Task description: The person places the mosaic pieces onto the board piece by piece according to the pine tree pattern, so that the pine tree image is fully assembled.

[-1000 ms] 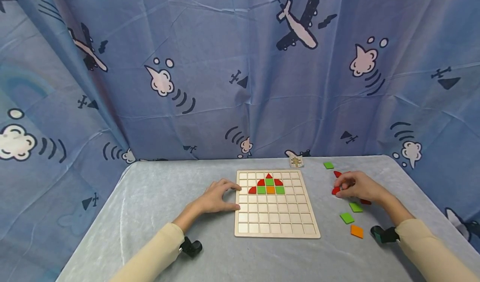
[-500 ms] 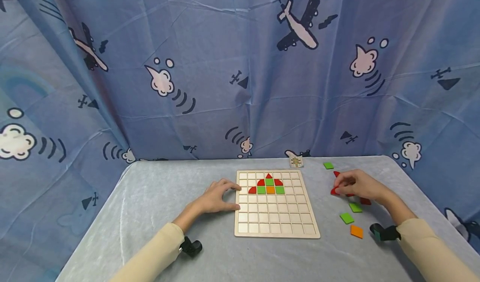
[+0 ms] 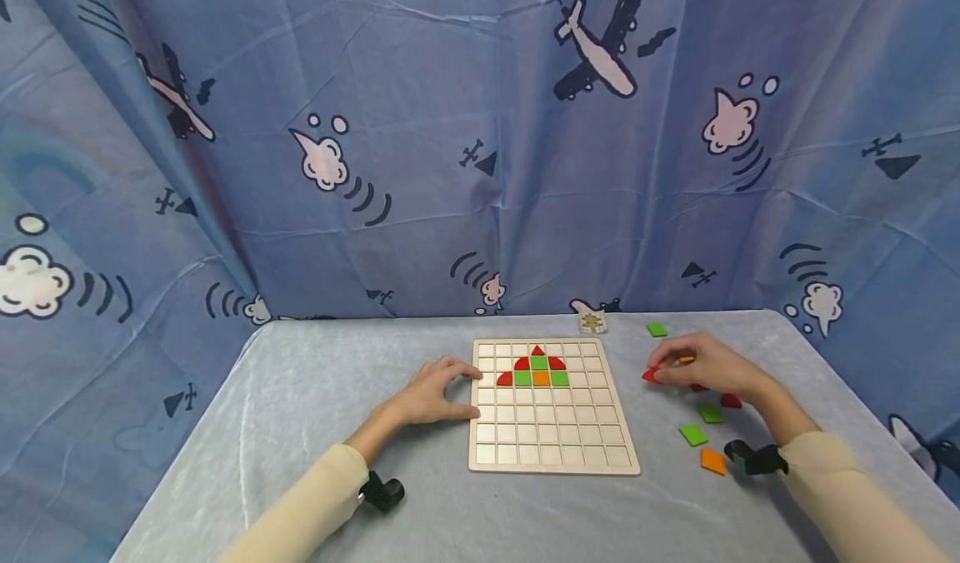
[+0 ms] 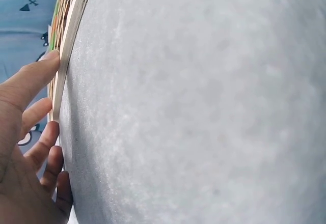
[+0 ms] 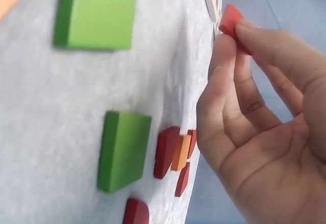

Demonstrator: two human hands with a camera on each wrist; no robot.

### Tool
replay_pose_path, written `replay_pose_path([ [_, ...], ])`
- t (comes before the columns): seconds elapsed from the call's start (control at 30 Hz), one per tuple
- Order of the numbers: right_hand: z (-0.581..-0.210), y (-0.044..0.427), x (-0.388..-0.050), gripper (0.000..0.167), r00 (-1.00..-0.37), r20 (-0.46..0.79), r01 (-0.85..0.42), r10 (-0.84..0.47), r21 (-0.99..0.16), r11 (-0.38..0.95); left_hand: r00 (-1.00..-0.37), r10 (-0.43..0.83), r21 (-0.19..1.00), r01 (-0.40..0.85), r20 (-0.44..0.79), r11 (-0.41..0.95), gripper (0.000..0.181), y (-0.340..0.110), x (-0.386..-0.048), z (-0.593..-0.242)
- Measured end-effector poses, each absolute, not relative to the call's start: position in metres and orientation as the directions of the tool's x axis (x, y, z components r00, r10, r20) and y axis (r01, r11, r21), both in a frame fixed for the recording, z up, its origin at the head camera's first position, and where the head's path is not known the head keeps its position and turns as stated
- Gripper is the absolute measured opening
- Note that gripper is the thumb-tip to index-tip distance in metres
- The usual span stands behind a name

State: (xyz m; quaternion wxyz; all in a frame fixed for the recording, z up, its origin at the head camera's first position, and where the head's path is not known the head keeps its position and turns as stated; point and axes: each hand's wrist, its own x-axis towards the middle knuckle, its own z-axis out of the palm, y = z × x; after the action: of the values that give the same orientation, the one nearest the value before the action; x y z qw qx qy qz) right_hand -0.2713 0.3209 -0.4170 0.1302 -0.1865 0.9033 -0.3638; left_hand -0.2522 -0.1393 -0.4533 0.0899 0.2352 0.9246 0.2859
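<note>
My left hand [image 3: 431, 392] rests at the left edge of a wooden grid board [image 3: 555, 431], thumb and fingertips touching its rim. The thumb and fingers are spread and fairly straight. Set in the board's upper cells are red, green and orange tiles, among them an orange square [image 3: 542, 379] and a red triangle [image 3: 537, 351] at the top. To the right of the board, my right hand [image 3: 701, 365] pinches a small red tile [image 5: 232, 19] between thumb and fingers, raised off the table in the right wrist view. Fingers cover part of that tile, so its full outline is hidden.
Around and under the right hand lie loose tiles: green squares [image 3: 693, 435], an orange square [image 3: 713, 461] and red pieces [image 3: 731, 401]. Another green tile [image 3: 657, 330] lies farther back. A small patterned card [image 3: 592, 322] sits behind the board. A blue curtain [image 3: 480, 130] borders the table's far edge.
My right hand has moved left toward the board, carrying the red tile away from the loose pieces. An orange piece now shows beside its fingers. The left hand stays in place.
</note>
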Motion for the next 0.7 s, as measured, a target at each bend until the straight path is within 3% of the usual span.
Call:
replay_pose_path([
  [0.33,-0.415,0.306,-0.270,0.029,-0.855,-0.103,-0.263,-0.508,-0.758,0.596,-0.876,0.481,0.568,0.379,-0.036,0.731,0.057,-0.138,-0.252,-0.452],
  [0.7,-0.417,0.285,-0.273,0.027,-0.870,-0.090,-0.237,-0.485,-0.786,0.571,-0.874,0.485,0.566,0.382,-0.037,0.731,0.057,-0.138,-0.252,-0.452],
])
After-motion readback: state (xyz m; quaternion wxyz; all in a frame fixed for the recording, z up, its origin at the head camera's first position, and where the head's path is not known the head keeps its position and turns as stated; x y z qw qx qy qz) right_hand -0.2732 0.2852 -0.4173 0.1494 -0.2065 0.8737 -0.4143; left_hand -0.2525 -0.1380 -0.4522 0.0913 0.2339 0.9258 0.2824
